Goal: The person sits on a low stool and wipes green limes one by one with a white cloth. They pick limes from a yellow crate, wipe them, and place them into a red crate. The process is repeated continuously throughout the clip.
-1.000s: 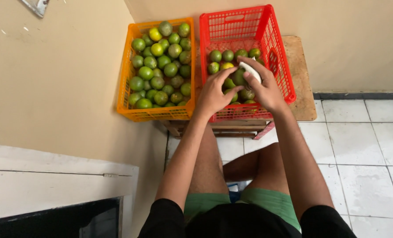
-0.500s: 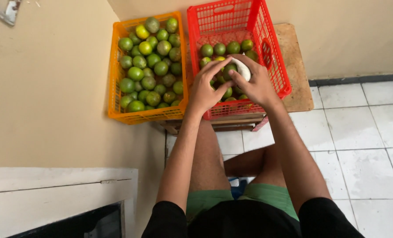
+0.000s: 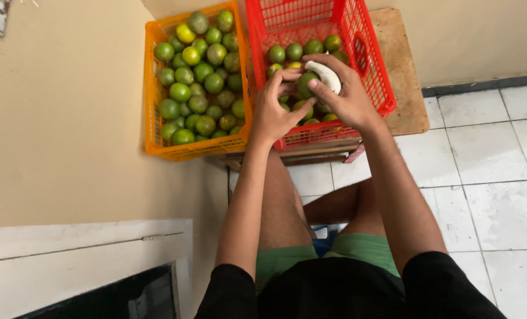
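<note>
Both hands meet over the red crate: left hand and right hand curl around one green citrus fruit, the right perhaps also clutching a white cloth.

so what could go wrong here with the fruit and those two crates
1. The green fruit is pinched only by fingertips of the left hand and right hand along with a white piece; it could slip from that grip and drop into the red crate.
2. The red crate seems to sit at the near edge of the wooden board, so leaning on it might tip it forward.
3. The orange crate is heaped high, and a jolt could roll fruit out.
</note>
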